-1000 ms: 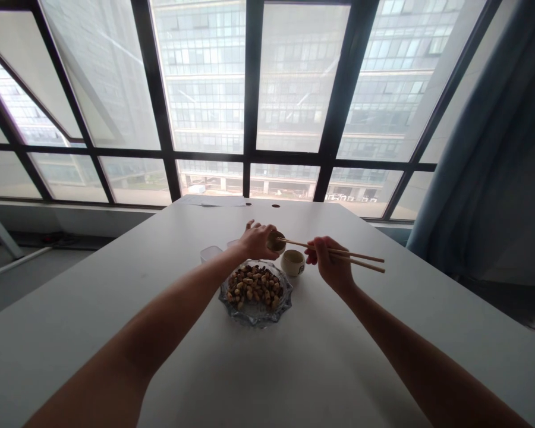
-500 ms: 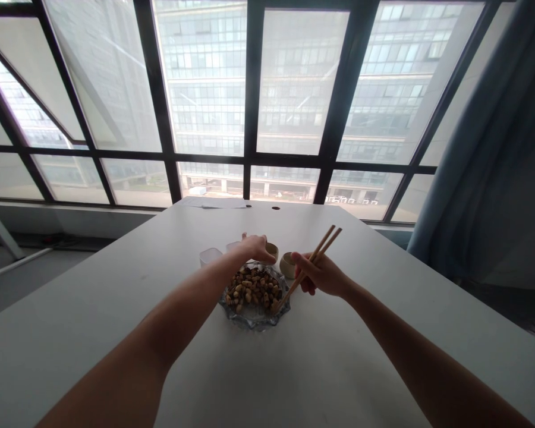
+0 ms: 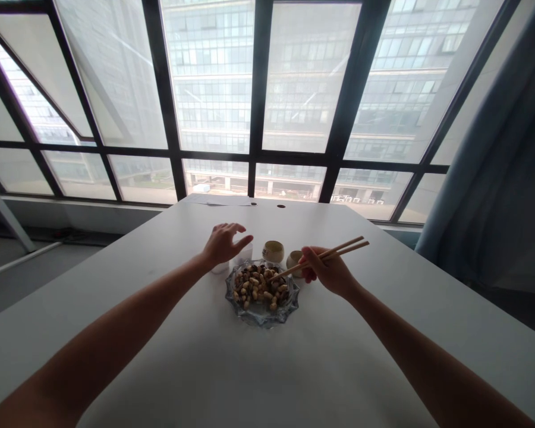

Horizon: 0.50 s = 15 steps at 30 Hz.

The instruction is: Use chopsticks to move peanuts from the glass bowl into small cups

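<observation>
My right hand (image 3: 324,270) is closed around a pair of wooden chopsticks (image 3: 339,248), whose tips reach into the peanuts (image 3: 258,286). These peanuts, mixed with darker pieces, are heaped in a clear glass dish (image 3: 262,320) with a scalloped rim. My left hand (image 3: 223,242) is open, thumb and fingers apart, above a clear plastic cup (image 3: 244,254); whether it touches the cup I cannot tell. A second clear cup (image 3: 220,268) is partly hidden under my left wrist. Behind the dish stands a small beige cup (image 3: 273,251). Another beige cup (image 3: 294,263) is partly covered by my right hand.
Everything stands on a long white table (image 3: 182,356). At its far end lie white sheets (image 3: 216,200) near two dark holes in the tabletop. Large framed windows (image 3: 294,83) rise beyond, and a blue-grey curtain (image 3: 485,154) hangs on the right.
My left hand has moved left, away from the beige cup, and its fingers have spread. The chopsticks lie flatter now, their tips shifted from the dish's right edge into the middle of the peanuts.
</observation>
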Motion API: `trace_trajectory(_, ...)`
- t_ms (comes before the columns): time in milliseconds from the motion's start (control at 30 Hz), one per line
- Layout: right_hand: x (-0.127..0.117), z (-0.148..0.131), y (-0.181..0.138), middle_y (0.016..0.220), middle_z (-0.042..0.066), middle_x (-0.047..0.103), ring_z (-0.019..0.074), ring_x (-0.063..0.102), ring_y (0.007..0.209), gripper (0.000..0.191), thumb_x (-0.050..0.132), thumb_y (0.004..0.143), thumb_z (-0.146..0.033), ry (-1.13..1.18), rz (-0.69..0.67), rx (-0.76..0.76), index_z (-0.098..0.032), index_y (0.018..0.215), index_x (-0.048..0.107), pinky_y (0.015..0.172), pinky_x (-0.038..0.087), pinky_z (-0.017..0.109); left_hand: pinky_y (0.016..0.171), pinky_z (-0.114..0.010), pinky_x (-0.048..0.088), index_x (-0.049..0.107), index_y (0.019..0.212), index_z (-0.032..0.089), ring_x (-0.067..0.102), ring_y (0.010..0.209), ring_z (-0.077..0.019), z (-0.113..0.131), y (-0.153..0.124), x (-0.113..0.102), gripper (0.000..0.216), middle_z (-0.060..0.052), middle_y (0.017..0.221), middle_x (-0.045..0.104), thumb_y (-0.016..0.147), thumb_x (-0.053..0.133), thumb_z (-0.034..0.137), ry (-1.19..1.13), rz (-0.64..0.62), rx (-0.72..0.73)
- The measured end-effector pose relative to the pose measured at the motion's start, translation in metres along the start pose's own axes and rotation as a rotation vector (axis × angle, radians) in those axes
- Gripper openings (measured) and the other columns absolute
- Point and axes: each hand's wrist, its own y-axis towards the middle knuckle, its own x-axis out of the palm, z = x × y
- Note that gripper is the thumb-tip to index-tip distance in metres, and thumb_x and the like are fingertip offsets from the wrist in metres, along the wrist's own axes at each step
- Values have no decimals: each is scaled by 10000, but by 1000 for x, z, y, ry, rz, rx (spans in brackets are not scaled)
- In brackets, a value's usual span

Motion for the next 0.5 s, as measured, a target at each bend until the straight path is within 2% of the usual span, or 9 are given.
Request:
trace_trajectory(67,-2,-3,1,432,19,624,121,558,339,616,626,719,-773,-1,37,-12,-165,620,627,337,434,205,965,-462,458,645,1031,186,660,954,-254,-16,-18,-6,462,-99,1049,715,923,436,584,-40,115,-38)
trace_trajectory(167,-5,-7,1,435,22,626,124,558,335,606,623,742,-756,-17,38,-21,-164,614,626,340,442,211,926,-451,490,623,1014,204,651,943,-250,-37,-41,-5,415,-91,1033,701,927,426,558,-100,193,-92)
trace_trajectory(300,-5,-15,-4,473,23,642,135,591,386,558,609,805,-699,-116,-122,-43,-166,647,651,379,474,223,932,-441,506,580,1097,213,635,1004,-253,-56,-63,9,432,-103,1111,664,919,425,576,-197,218,-152)
trace_trajectory(500,0,-24,-11,542,24,662,141,596,454,461,582,905,-558,-307,-394,-233,-191,640,669,435,478,247,1032,-468,466,521,1204,208,582,1183,-284,-63,-75,26,539,-127,1257,615,888,456,640,-232,167,-195)
